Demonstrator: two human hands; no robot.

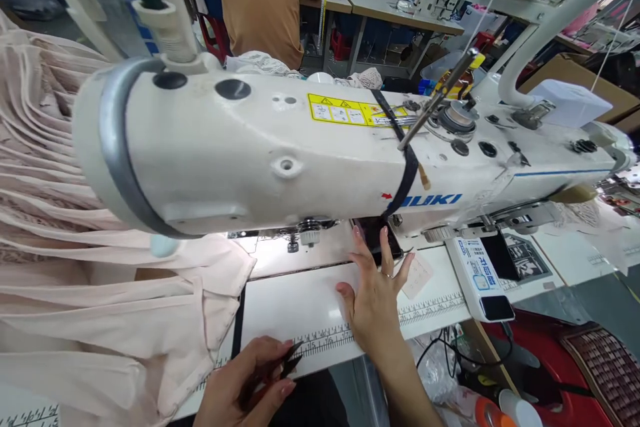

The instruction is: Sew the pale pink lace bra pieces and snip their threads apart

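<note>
My left hand [235,387] is closed around a pair of thread snips [293,358] at the front edge of the table. Their dark, pointed blades stick out to the right, slightly apart. My right hand [376,297] is spread over the table, its fingertips at a black phone [376,240] that lies partly under the sewing machine's arm. A ring is on one finger. The white sewing machine [240,160] stretches across the view, bound with a black strap. Pale pink fabric pieces [200,300] lie in a layered pile left of my hands.
A ruler strip [430,307] runs along the table's front edge. A white box-shaped device [477,277] stands at the right, with a cable below. Under the table are plastic bags and bottles. Another person [263,0] sits ahead, back turned; a red seat [545,360] is at right.
</note>
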